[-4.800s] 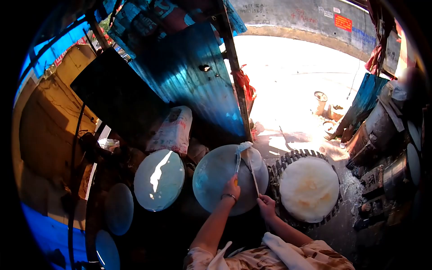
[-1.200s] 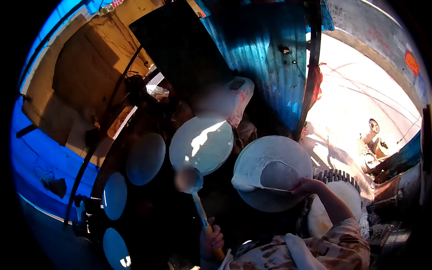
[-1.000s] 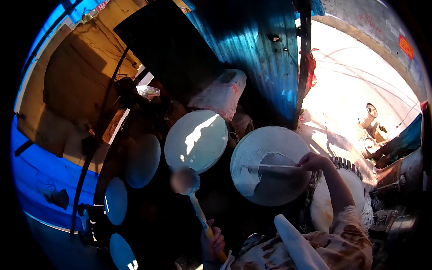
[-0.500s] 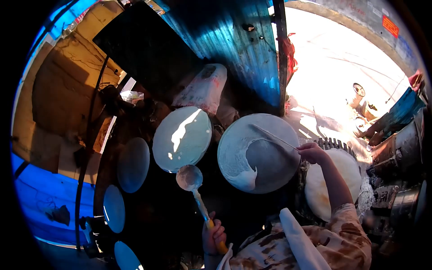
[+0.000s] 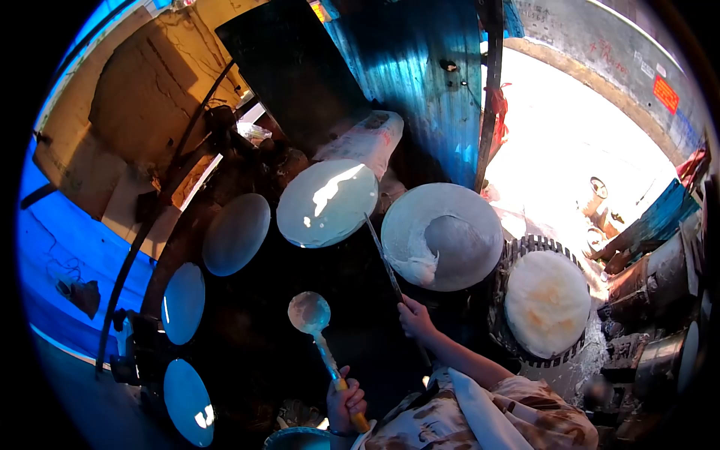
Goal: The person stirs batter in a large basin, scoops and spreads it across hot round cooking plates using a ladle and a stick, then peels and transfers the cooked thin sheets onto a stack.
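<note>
My left hand point(image 5: 346, 401) is closed round the yellow handle of a ladle point(image 5: 309, 312), whose round bowl points away from me over the dark area. In my right hand point(image 5: 416, 318) is a long thin stick point(image 5: 383, 255), its tip beside the right edge of a pale round plate point(image 5: 327, 203). A larger round griddle point(image 5: 469, 247) lies ahead of my right hand. White batter point(image 5: 411, 259) covers its left and upper part in a curved band, while a grey patch shows at centre right. The stick is apart from this batter.
A browned flatbread point(image 5: 547, 304) lies on a slatted round stand at the right. More round plates point(image 5: 236, 234) curve down the left side. A white sack point(image 5: 375, 142) and blue corrugated sheet point(image 5: 420, 82) stand behind. Part of a blue-rimmed container point(image 5: 298, 438) shows at the bottom.
My right hand has moved left and nearer my body, bringing the stick off the large griddle. The ladle is still in my left hand. The view has shifted.
</note>
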The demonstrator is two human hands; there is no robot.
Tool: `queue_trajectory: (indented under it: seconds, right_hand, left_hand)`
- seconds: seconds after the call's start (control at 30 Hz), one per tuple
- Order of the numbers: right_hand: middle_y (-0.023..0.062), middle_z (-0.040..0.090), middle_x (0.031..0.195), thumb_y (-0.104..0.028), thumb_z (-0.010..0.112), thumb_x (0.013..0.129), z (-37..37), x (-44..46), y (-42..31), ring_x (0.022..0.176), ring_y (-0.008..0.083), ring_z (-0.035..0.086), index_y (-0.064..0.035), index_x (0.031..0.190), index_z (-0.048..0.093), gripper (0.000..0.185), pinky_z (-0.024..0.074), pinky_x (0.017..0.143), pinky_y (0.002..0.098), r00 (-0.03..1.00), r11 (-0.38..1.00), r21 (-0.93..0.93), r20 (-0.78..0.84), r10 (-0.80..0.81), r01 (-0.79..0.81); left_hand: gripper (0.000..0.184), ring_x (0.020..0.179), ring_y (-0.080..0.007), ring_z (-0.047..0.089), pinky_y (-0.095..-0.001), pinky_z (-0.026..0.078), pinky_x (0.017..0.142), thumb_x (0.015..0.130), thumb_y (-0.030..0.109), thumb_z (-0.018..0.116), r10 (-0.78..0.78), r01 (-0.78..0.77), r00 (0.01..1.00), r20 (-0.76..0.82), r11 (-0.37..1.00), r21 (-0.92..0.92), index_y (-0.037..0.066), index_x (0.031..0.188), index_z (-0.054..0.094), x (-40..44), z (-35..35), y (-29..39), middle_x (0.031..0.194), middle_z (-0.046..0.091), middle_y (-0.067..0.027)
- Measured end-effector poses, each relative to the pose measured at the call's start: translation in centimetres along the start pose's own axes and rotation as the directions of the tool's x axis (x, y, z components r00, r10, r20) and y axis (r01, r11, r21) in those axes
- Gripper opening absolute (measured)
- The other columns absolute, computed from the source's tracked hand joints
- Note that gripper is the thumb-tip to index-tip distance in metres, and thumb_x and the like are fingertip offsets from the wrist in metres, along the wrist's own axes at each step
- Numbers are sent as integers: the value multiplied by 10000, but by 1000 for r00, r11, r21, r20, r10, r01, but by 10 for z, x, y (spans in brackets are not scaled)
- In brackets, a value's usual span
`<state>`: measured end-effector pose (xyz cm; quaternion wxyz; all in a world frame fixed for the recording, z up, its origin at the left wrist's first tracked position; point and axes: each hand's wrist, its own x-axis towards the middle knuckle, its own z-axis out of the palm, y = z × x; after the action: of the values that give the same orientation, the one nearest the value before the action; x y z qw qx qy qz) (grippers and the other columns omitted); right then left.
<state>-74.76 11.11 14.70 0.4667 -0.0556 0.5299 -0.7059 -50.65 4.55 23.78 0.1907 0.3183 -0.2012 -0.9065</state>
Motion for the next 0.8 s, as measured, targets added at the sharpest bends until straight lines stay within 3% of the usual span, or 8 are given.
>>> queue_trajectory:
  seconds: [0.1,0.23,0.43,0.5,0.57,0.67,0.7,0.8]
  right_hand:
    - [-43,353,549,-220,432,912,32,3,41,395,66,346,-182,1062,486,164,308,353,217,939,997,-30,-339,60,-75]
    - [-34,345,533,-236,411,918,-27,-53,41,378,71,334,-167,884,455,88,291,347,225,922,991,-41,-373,103,-127]
    - [-35,323,496,-234,415,917,-63,-91,44,352,67,331,-157,869,450,98,281,315,220,868,1000,31,-497,10,6]
    - [-28,351,501,-218,424,913,-40,-70,62,351,78,354,-140,938,494,108,323,313,235,801,971,-209,-559,-214,114]
    - [-11,394,508,-213,441,905,-15,-71,61,360,96,399,-127,1045,531,187,359,321,253,898,860,-501,-326,-295,101]
    - [4,438,513,-195,466,892,-57,-90,53,364,118,439,-109,1045,574,206,381,334,264,885,848,-530,-400,-237,-12]
    - [3,442,516,-198,450,896,-96,-86,67,355,119,434,-97,983,584,189,373,326,257,825,758,-647,-382,-416,83]
    - [5,423,537,-220,445,900,-129,-114,12,382,105,438,-85,872,565,183,378,322,254,838,844,-522,-510,-193,-123]
  left_hand:
    - [419,458,-43,373,-159,347,387,813,-35,428,14,-14,1000,-7,1000,-26,92,1212,413,-11,-15,-4,771,461,-43]
    - [410,460,-49,379,-160,354,392,817,-31,425,5,1,997,79,997,-81,92,1209,418,-31,-39,-4,767,460,-45]
    - [393,467,-50,390,-160,374,405,828,-10,434,-3,11,998,67,993,-115,87,1209,416,-43,-50,-3,769,464,-51]
    - [386,473,-47,397,-159,379,408,833,-2,436,-14,27,996,87,988,-154,79,1210,410,-39,-45,-5,774,465,-52]
    - [392,470,-51,395,-163,372,406,826,-19,435,-27,40,997,72,982,-183,76,1206,422,-34,-33,-8,773,476,-54]
    - [396,465,-56,395,-167,365,402,821,-35,433,-72,88,993,91,979,-184,74,1202,434,-31,-35,-3,772,490,-58]
    - [393,463,-57,395,-166,365,400,823,-34,432,-75,105,987,139,971,-215,74,1201,435,-27,-35,-4,772,493,-58]
    - [397,463,-58,398,-166,370,402,820,-34,426,-97,113,990,106,981,-155,70,1203,430,-24,-26,-2,789,487,-63]
